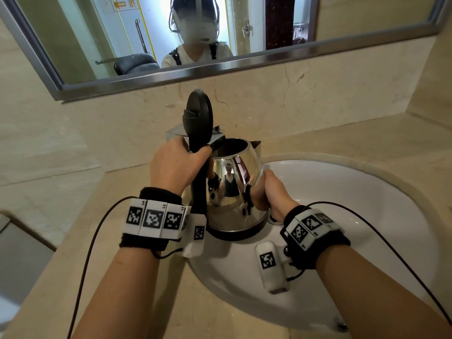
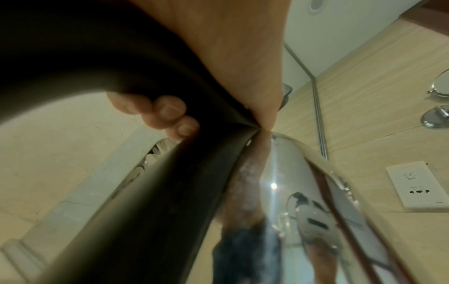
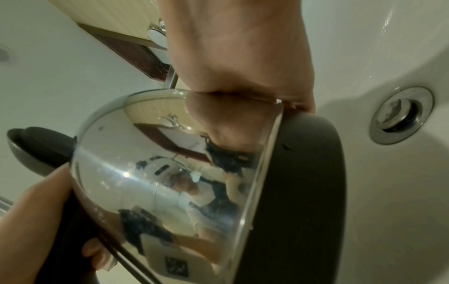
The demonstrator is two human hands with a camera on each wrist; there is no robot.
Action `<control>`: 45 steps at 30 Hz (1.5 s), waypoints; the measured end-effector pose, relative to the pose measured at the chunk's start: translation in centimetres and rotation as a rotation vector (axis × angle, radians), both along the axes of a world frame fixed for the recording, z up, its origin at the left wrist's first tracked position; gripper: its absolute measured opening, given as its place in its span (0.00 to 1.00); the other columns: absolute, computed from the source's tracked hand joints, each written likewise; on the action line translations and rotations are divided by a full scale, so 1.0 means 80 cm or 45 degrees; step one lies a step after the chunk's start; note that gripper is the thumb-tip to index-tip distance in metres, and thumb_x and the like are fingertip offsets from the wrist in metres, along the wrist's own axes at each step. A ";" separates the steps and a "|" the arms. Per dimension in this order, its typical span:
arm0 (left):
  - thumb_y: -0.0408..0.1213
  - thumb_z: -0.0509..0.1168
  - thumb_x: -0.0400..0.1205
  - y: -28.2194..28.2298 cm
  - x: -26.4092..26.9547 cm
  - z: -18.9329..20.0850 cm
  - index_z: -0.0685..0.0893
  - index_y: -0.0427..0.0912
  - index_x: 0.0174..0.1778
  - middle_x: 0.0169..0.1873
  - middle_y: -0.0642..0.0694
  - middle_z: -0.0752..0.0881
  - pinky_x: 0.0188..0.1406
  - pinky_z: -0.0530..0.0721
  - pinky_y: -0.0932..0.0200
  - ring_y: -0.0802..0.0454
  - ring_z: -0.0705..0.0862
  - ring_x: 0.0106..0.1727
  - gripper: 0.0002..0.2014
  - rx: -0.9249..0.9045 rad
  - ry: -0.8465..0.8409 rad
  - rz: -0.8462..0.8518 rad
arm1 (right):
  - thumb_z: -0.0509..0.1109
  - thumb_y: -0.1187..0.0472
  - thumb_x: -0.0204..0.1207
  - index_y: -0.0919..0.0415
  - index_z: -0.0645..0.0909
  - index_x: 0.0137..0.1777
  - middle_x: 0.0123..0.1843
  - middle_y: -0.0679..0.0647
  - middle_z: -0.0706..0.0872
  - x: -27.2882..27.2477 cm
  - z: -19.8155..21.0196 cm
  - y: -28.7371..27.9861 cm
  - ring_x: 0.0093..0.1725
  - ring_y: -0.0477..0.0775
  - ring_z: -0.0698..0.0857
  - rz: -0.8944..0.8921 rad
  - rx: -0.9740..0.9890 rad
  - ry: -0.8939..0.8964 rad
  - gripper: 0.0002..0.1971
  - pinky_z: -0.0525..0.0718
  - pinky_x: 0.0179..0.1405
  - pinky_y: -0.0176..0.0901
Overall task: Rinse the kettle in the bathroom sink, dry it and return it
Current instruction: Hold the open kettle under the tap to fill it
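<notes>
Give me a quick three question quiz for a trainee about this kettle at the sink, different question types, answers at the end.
1. True or false: the kettle has its lid flipped open.
2. Which hand grips the black handle? A) left hand B) right hand C) neither
3. Fill in: the kettle is held over the white ___.

Key: 1 true. 2 A; the right hand steadies the shiny body near its base. 3 sink; its drain shows in the right wrist view.
</notes>
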State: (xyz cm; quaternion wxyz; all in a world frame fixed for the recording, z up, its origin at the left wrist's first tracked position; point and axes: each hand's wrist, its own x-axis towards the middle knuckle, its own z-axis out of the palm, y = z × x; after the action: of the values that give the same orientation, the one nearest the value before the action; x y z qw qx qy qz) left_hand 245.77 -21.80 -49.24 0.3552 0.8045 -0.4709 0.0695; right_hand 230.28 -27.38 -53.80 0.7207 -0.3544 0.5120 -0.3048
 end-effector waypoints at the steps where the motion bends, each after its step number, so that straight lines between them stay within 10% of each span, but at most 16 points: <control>1: 0.53 0.64 0.76 0.000 0.000 0.000 0.78 0.44 0.41 0.30 0.50 0.79 0.36 0.76 0.57 0.53 0.78 0.34 0.14 -0.007 -0.002 0.000 | 0.48 0.48 0.86 0.63 0.67 0.77 0.77 0.61 0.72 0.000 0.000 0.000 0.77 0.58 0.69 0.005 -0.005 0.002 0.26 0.67 0.72 0.44; 24: 0.53 0.64 0.76 0.001 -0.002 0.003 0.80 0.43 0.41 0.31 0.48 0.82 0.38 0.82 0.54 0.49 0.82 0.36 0.15 0.020 0.040 -0.020 | 0.48 0.49 0.86 0.63 0.70 0.76 0.75 0.60 0.75 -0.002 -0.001 0.002 0.75 0.57 0.72 0.025 -0.013 -0.002 0.25 0.66 0.56 0.40; 31: 0.52 0.64 0.76 0.002 -0.003 0.004 0.78 0.45 0.37 0.30 0.48 0.81 0.38 0.81 0.54 0.49 0.82 0.36 0.13 0.010 0.053 -0.033 | 0.48 0.50 0.87 0.65 0.66 0.78 0.78 0.59 0.71 -0.003 0.005 0.003 0.78 0.56 0.68 0.010 0.034 -0.035 0.26 0.65 0.74 0.42; 45: 0.54 0.64 0.75 0.001 -0.001 0.003 0.81 0.42 0.42 0.33 0.45 0.84 0.40 0.84 0.50 0.48 0.83 0.37 0.17 0.011 0.050 -0.024 | 0.49 0.56 0.87 0.70 0.65 0.77 0.77 0.65 0.71 -0.003 -0.006 -0.001 0.77 0.65 0.69 0.049 -0.065 0.002 0.24 0.68 0.75 0.52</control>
State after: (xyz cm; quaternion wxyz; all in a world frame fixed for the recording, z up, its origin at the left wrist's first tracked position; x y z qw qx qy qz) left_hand 245.70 -21.72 -49.01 0.3615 0.8029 -0.4716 0.0483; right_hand 230.08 -27.48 -54.29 0.7167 -0.3827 0.4976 -0.3038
